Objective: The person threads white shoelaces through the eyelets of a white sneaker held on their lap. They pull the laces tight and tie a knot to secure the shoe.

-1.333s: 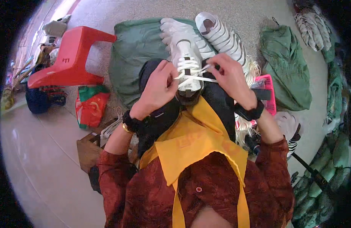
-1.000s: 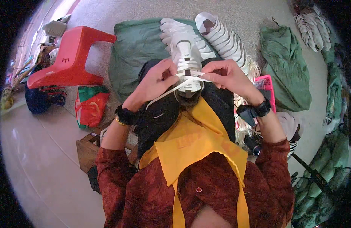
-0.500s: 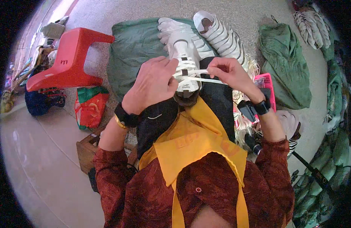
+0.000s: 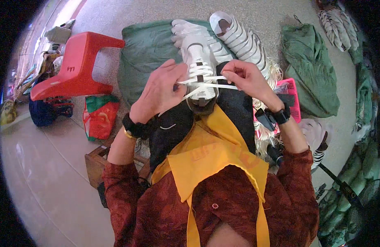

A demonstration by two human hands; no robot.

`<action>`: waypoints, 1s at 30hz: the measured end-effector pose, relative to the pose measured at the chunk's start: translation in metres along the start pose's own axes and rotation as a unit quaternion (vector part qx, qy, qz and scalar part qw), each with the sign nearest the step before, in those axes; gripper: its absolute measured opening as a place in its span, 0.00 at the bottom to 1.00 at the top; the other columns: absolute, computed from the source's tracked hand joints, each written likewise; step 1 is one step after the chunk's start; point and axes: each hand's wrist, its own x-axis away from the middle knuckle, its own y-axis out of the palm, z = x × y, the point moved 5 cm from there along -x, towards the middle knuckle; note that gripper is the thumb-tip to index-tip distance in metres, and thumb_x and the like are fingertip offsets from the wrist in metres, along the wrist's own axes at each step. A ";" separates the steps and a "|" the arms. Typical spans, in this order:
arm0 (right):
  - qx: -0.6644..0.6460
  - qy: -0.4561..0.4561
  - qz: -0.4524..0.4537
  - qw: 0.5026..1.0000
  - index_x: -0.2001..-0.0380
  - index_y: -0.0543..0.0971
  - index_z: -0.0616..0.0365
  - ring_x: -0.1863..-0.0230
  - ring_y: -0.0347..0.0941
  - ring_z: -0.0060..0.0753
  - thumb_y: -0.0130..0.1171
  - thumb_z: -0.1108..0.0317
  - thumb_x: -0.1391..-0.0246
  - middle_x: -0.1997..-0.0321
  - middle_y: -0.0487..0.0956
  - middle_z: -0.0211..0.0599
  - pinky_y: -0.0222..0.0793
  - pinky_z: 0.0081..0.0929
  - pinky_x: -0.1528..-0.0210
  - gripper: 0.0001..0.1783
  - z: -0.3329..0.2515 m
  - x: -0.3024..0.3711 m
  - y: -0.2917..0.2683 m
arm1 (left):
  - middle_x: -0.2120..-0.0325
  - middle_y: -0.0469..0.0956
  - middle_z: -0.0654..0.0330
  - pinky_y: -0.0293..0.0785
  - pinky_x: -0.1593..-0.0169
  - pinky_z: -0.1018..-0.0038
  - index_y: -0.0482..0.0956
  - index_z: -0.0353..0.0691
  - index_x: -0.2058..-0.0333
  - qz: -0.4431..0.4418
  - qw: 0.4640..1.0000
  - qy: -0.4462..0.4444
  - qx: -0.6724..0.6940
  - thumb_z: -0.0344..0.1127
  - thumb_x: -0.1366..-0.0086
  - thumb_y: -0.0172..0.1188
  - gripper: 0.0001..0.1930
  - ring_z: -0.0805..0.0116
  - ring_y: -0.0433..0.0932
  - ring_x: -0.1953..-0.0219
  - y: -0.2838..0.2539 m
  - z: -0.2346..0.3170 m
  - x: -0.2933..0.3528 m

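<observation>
A white lace-up shoe upper [image 4: 195, 50] lies between my knees, toe pointing away from me. White laces cross its tongue, and a white shoelace [image 4: 212, 78] stretches out to the right. My right hand [image 4: 251, 81] pinches that shoelace between thumb and fingers, just right of the shoe. On the other side, my left hand [image 4: 160, 91] is closed on lace drawn out to the left; its fingertips are partly hidden. A loose lace strand also runs from the shoe's near end under my left hand.
Nested white shoe uppers [image 4: 243, 44] rest beyond on a green cloth [image 4: 142, 55]. To the left are a red plastic chair [image 4: 74, 64], a red-green bag [image 4: 101, 119] and a wooden box [image 4: 95, 164]. A pink basket [image 4: 296, 103] and green sack [image 4: 309, 70] are at right.
My left hand has shifted slightly left, away from the shoe, drawing lace out with it. My right hand has barely moved and keeps its pinch.
</observation>
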 end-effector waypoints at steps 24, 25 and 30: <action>-0.019 -0.002 0.043 0.999 0.60 0.80 0.60 0.79 0.69 0.13 0.60 0.64 0.33 0.76 0.75 0.23 0.65 0.16 0.78 0.10 0.009 -0.004 -0.006 | 0.76 0.71 0.57 0.71 0.66 0.69 0.70 0.35 0.72 -0.017 0.972 -0.229 0.039 0.22 0.43 0.66 0.11 0.62 0.74 0.72 0.000 0.001 0.067; -0.011 0.000 0.041 0.999 0.60 0.80 0.60 0.79 0.70 0.13 0.60 0.64 0.33 0.76 0.75 0.23 0.65 0.17 0.78 0.10 0.010 -0.004 -0.005 | 0.78 0.70 0.62 0.70 0.67 0.73 0.70 0.34 0.73 -0.015 0.963 -0.249 0.103 0.21 0.41 0.64 0.09 0.73 0.72 0.73 -0.008 -0.005 0.069; -0.022 0.006 0.020 1.000 0.60 0.80 0.61 0.77 0.71 0.13 0.58 0.64 0.33 0.75 0.76 0.24 0.69 0.17 0.75 0.10 0.001 -0.001 0.000 | 0.78 0.71 0.67 0.69 0.63 0.76 0.71 0.35 0.72 -0.081 0.938 -0.297 0.158 0.22 0.41 0.64 0.09 0.81 0.69 0.69 -0.027 -0.010 0.065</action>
